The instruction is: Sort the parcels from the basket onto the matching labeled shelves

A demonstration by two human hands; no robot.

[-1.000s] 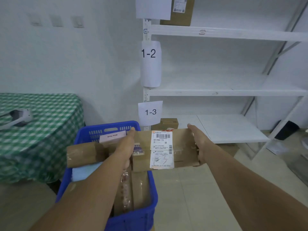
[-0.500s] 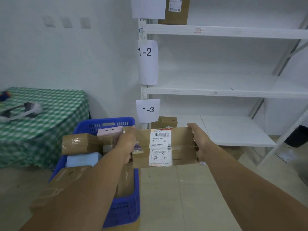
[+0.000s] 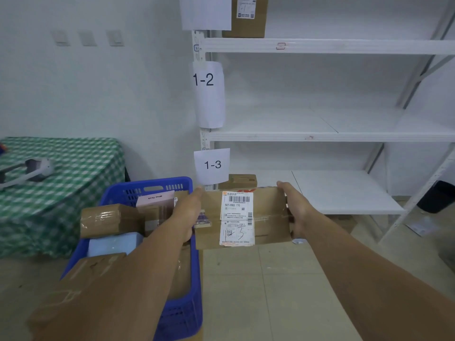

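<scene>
We hold the parcel point(image 3: 246, 217) flat and face-up just below the "1-3" sign point(image 3: 212, 165), so its shipping label point(image 3: 237, 217) can be read against the sign. The scrawl at the label's foot looks like "1-3", though we can't be sure. Our left hand point(image 3: 189, 212) grips the parcel's left end and our right hand point(image 3: 295, 210) clasps its right end, fingers curled round the edges. This two-ended hold keeps the long box level. The basket point(image 3: 147, 190) sits below and left of the sign with other parcels in it. The bottom shelf point(image 3: 344, 193) runs right of the sign, with a small box point(image 3: 242, 181) just beside it. A second ago the parcel overlapped the basket's right rim. Now it hangs almost clear of it, with the grip unchanged.
</scene>
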